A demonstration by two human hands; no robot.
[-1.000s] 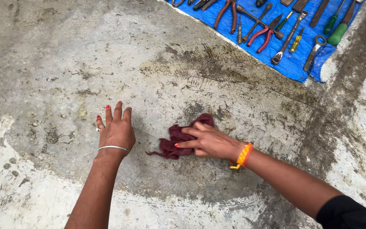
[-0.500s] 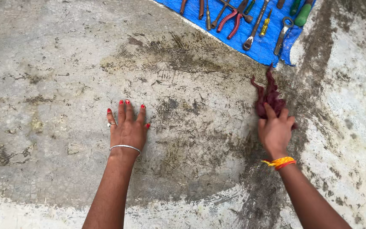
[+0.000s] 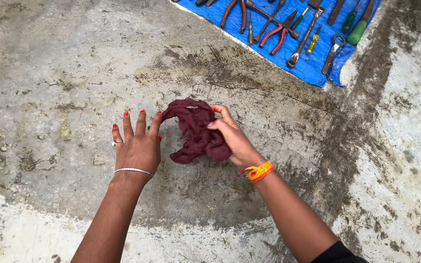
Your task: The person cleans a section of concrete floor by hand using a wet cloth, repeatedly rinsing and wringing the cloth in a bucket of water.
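Right hand (image 3: 232,139) clutching maroon rag (image 3: 193,129); left hand (image 3: 136,146) spread flat on concrete floor (image 3: 74,73).

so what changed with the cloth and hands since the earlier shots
The right hand swept the maroon cloth out toward the blue tool mat, then back beside the left hand, gripping it bunched throughout. The left hand stayed flat on the concrete floor.

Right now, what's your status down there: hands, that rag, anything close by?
Left hand flat on the concrete floor, fingers spread. Right hand shut on the maroon rag, bunched up. Hand tools on the blue sheet, far side, apart.
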